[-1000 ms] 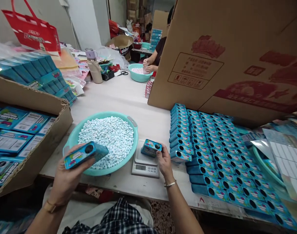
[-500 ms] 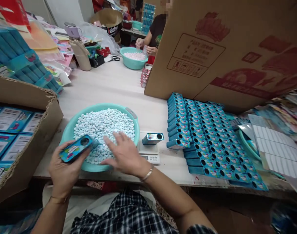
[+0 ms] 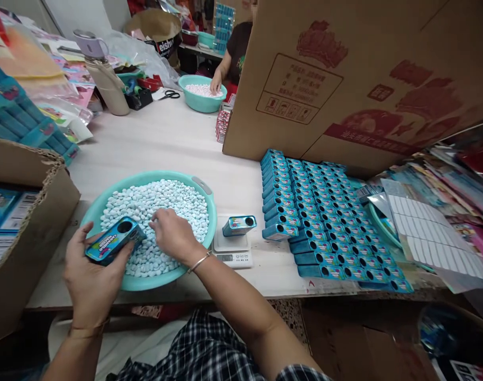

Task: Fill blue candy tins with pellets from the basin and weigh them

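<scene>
My left hand [image 3: 92,270] is wrapped around a blue tin [image 3: 116,241], tilted, with a round dark hole in its top end. The tin is held over the near left rim of a turquoise basin [image 3: 91,211] filled with small pale-blue candies [image 3: 157,193]. My right hand [image 3: 175,235] reaches into the basin with its fingers curled together at the candies, close to the tin's holed end. What sits between those fingertips is mostly hidden. Right of the basin, another blue tin [image 3: 239,226] stands on a small white scale [image 3: 232,250].
Rows of blue tins [image 3: 324,227] stand on the right before a large cardboard box [image 3: 297,79]. An open carton [image 3: 54,196] holds blue boxes at left. Across the table, a co-worker's hand [image 3: 216,83] is in another basin [image 3: 203,103]. Scissors [image 3: 172,94] and a flask [image 3: 106,84] lie farther back.
My right hand has gone from spread fingers above the candies to curled fingers among them, nearer the tin. The view has shifted right. The co-worker's hand has dropped into the far basin.
</scene>
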The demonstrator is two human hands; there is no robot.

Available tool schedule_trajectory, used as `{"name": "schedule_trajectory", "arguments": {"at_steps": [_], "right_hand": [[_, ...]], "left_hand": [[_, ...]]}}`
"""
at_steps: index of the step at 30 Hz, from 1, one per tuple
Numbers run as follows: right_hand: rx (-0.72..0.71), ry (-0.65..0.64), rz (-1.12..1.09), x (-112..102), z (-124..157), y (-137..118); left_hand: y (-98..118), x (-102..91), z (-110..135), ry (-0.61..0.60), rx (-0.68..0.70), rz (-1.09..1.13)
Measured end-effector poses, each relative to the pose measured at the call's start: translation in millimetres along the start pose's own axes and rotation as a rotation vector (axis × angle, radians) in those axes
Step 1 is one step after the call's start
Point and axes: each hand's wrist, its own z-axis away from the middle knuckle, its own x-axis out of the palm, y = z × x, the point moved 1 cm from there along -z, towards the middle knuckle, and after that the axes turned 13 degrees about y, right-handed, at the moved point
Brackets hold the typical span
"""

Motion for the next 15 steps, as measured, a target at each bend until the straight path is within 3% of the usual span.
{"name": "schedule_trajectory", "arguments": {"at_steps": [3, 6, 9, 12, 15], "right_hand": [[0.55, 0.149, -0.759, -4.7, -9.3, 2.0], [1.067, 0.152, -1.457, -4.9, -12.6, 1.3], [1.215, 0.174, -1.77, -2.9, -11.4, -1.8], [1.273, 0.223, -1.791, -1.0, -8.3, -6.5], [1.273, 0.164, -1.778, -10.9, -6.9, -12.3]], "left_hand": [[-2.0, 1.5, -0.3, 0.044, 0.017, -0.006], [-3.1, 1.9, 0.1, 0.039, -0.002, -0.029], [-2.7, 1.4, 1.6, 0.028, -0.003, -0.02], [-3.1, 1.4, 2.2, -0.009, -0.012, -0.004], [-2.0, -0.2, 2.0, -0.074, -0.043, 0.027]]}}
